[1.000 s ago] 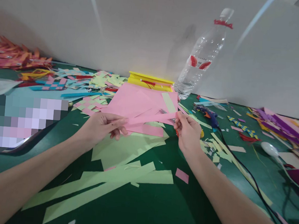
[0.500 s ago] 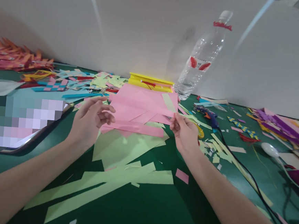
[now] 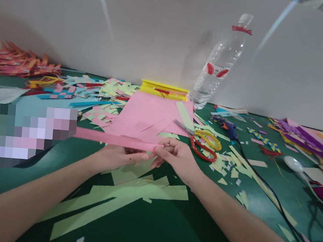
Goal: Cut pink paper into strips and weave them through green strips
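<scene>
A long pink paper strip (image 3: 112, 138) stretches leftward over the green table (image 3: 153, 224). My right hand (image 3: 176, 160) pinches its right end between thumb and fingers. Under the same end, my left hand (image 3: 119, 158) grips the strip too, fingertips pressed to it. Behind the hands lies a pink paper sheet (image 3: 148, 114). Red and yellow scissors (image 3: 201, 141) rest on the table just right of my right hand, untouched.
Pale green paper strips (image 3: 121, 200) lie in front of my arms. A clear water bottle (image 3: 220, 66) stands at the back by a yellow box (image 3: 165, 90). A glue gun (image 3: 225, 124) with black cable (image 3: 268, 189) lies right. Woven paper pieces (image 3: 57, 90) cover the left.
My right hand has put down the scissors and moved left. Both hands have come together and now hold a long pink strip lifted off the sheet.
</scene>
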Tool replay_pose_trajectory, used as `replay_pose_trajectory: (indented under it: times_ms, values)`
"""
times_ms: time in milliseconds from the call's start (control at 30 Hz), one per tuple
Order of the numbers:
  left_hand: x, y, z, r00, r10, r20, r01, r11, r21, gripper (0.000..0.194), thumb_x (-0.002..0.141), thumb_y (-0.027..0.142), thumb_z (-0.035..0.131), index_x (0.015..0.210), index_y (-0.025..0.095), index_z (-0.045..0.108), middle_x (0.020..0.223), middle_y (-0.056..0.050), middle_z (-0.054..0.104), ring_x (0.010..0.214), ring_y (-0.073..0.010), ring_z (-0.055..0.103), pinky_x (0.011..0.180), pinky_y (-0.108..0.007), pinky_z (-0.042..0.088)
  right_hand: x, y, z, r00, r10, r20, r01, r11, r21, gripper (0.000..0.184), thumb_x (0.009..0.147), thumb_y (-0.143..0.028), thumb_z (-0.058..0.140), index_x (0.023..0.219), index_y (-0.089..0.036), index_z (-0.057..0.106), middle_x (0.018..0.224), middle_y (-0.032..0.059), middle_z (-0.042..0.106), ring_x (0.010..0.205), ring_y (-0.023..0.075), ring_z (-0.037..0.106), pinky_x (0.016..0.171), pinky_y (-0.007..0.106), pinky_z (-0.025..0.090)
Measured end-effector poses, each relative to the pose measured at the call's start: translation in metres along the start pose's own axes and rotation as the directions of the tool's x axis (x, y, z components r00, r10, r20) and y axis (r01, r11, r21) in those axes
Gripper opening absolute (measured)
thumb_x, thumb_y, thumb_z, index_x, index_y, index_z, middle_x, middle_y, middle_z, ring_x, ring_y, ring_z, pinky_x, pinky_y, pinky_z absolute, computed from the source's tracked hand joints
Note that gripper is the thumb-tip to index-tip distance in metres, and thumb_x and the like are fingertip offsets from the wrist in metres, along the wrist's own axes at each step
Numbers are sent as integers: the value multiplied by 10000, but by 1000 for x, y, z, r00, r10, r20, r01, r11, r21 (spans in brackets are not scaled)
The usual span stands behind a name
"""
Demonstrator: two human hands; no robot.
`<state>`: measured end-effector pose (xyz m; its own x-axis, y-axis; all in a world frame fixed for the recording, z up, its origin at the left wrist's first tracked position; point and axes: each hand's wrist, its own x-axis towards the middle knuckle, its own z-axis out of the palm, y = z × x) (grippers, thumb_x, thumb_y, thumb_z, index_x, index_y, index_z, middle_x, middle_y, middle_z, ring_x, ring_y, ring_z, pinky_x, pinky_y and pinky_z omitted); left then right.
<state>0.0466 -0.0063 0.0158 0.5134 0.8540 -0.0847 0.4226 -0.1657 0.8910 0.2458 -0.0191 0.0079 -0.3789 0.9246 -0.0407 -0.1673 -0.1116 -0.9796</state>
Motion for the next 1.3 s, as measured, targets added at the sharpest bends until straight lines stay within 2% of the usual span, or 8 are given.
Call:
replay_pose_trajectory:
  times_ms: [100,300,500,600,733,967,1167,1300]
  values:
    - [-1,-3,-2,995,71,68,-74,997,36,415,883,458,482,569,187,506,515,33,478,461,-96,394,450,-209,317,-2,-1,0,997,29,69,-24,997,-75,238,761,-386,695,777,-189,561,670,0,731,534,125,687,543,221,527]
    - [1,-3,0,988,143,57,-149,982,116,461,915,399,414,506,187,430,475,30,424,438,-98,353,444,-226,293,-5,-2,1,996,35,81,-18,979,-201,159,770,-329,682,798,-192,606,684,0,725,623,136,707,613,237,539]
    - [-1,-1,5,994,63,84,-75,987,144,491,883,461,416,478,184,434,449,27,437,425,-97,374,446,-224,303,-5,4,4,993,31,118,-2,970,-243,185,777,-363,670,785,-178,665,670,10,722,615,144,702,625,261,551]
    - [-1,-4,5,999,45,14,-46,991,129,520,880,512,374,472,192,412,434,34,390,412,-97,344,435,-228,294,-4,3,2,987,59,146,-32,983,-180,228,765,-389,686,756,-164,652,653,12,719,565,128,683,602,256,554]
    - [3,-11,-3,980,12,-200,1,998,64,568,904,511,323,424,207,346,391,39,311,377,-94,276,409,-244,255,-1,-2,-6,983,96,154,-67,980,-186,245,758,-381,705,711,-152,632,646,17,718,545,114,669,586,240,548]
    - [10,-18,-19,821,-12,-570,-133,968,-211,585,910,482,429,409,207,306,395,48,250,383,-90,248,420,-262,206,6,-11,-27,986,83,147,-49,975,-217,226,759,-363,717,714,-155,642,627,2,711,518,93,656,553,208,527]
    - [13,-14,-27,673,-68,-736,-196,943,-267,581,872,449,550,441,196,253,395,72,204,370,-59,213,423,-271,196,8,-13,-42,991,72,109,-43,967,-251,207,780,-357,699,753,-162,633,641,-6,704,484,70,623,475,176,472]
    - [10,-10,-39,577,-37,-816,-252,942,-221,546,953,408,443,481,181,284,432,72,257,400,-33,299,480,-311,233,13,-9,-48,994,91,59,-73,962,-263,236,787,-382,681,747,-157,623,629,-5,676,458,60,584,404,164,400]
